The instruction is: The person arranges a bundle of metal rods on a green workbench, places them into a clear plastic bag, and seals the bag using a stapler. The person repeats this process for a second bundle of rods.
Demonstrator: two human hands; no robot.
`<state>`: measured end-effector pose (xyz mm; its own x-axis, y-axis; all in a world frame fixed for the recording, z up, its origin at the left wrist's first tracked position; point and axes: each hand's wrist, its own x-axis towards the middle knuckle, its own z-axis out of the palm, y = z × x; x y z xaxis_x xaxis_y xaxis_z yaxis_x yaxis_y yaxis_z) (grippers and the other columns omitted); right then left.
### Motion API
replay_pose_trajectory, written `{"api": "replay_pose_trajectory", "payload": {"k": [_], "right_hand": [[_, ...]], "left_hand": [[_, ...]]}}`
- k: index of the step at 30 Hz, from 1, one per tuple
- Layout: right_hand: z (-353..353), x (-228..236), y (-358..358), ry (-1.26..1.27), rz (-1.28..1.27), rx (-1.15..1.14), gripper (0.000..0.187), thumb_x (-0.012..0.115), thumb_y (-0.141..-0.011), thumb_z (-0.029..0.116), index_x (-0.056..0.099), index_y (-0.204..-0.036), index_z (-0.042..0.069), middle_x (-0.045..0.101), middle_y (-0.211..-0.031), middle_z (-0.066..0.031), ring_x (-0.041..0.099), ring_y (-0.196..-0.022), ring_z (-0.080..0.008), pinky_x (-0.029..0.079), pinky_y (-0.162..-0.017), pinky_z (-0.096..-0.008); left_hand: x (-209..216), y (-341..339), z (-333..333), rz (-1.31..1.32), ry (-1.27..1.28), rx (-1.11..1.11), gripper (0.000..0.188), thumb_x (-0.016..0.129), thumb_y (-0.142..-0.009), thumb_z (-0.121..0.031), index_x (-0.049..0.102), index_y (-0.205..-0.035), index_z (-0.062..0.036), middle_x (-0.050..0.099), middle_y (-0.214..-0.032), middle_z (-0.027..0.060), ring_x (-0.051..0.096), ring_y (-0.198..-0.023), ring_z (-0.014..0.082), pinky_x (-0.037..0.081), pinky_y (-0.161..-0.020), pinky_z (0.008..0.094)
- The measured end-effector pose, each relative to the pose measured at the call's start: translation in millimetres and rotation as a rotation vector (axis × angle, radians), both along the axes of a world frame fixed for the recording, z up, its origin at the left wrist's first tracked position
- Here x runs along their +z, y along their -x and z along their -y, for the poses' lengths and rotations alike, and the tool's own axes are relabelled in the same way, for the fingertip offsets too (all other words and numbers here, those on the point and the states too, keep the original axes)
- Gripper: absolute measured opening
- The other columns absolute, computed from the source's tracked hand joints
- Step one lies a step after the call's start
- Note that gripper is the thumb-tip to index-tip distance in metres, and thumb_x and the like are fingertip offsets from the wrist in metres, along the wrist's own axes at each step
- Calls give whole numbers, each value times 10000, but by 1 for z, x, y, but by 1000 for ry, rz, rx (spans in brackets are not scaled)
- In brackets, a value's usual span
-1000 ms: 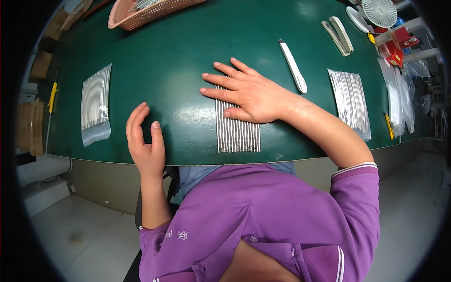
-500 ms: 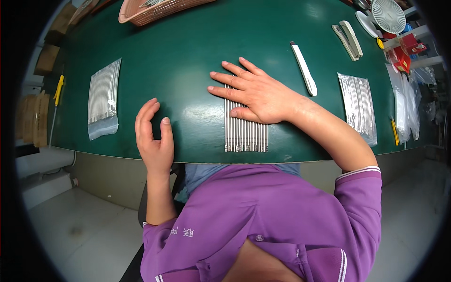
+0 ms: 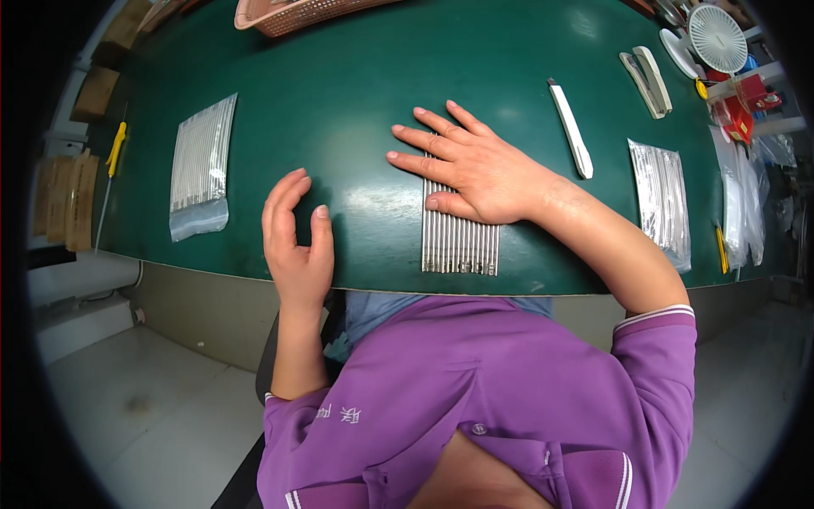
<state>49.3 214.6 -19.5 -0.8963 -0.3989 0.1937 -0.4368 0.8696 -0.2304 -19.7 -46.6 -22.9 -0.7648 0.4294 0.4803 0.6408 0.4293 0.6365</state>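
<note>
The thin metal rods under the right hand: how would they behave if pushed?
The rods look straight and shiny, so probably stiff and rather slippery. They seem round and lie side by side on the flat table, so a sideways push might roll or spread them.

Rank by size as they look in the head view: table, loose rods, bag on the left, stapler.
1. Table
2. Loose rods and left bag: unsure, since the right hand partly covers the rods
3. Stapler
</note>
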Motion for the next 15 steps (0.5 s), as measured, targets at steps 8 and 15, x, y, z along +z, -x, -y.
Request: {"api": "replay_pose_trajectory", "payload": {"k": [8,15], "right_hand": [[7,0,6,-2,-4,5,577,546,-915,420,421,-1425,181,347,-1503,-112,272,-1415,-332,159,-1166,-539],[12,-1,11,-11,-3,9,580,543,-915,420,418,-1427,180,344,-1506,-112,268,-1418,-328,152,-1167,-542]], "left_hand": [[-1,1,1,-2,-11,-13,309,573,-864,11,584,-1173,-5,579,-1260,144,543,-1181,273,411,-1014,367],[-2,1,2,-8,-27,-31,311,573,-858,11,582,-1169,-4,577,-1263,146,541,-1188,277,405,-1021,368]]}}
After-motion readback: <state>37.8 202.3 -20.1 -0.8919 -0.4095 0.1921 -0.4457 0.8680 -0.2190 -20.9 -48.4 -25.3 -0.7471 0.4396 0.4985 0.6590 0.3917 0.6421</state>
